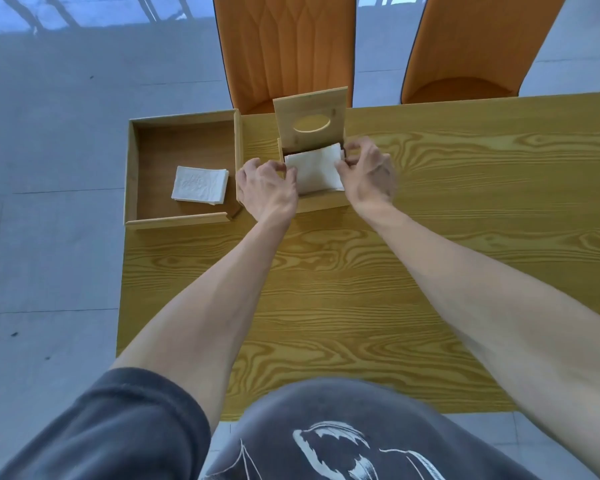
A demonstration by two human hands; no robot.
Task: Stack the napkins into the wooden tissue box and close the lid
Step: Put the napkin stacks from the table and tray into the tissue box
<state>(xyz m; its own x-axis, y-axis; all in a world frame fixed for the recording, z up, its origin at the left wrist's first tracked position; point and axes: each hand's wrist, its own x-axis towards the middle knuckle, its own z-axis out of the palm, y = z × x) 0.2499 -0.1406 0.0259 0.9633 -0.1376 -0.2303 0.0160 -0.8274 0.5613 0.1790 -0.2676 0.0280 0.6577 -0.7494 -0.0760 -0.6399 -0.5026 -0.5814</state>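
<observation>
The wooden tissue box (323,202) stands near the table's far edge, its lid (310,116) with an oval hole swung upright at the back. A white napkin stack (314,169) lies in the box's open top, partly above the rim. My left hand (267,188) grips the stack's left edge, and my right hand (368,171) pinches its right edge. More white napkins (200,185) lie in a shallow wooden tray (132,168) to the left of the box.
The tray sits at the far left corner of the wood-grain table (430,254). Two orange chairs (284,46) stand behind the table. Grey floor tiles lie to the left.
</observation>
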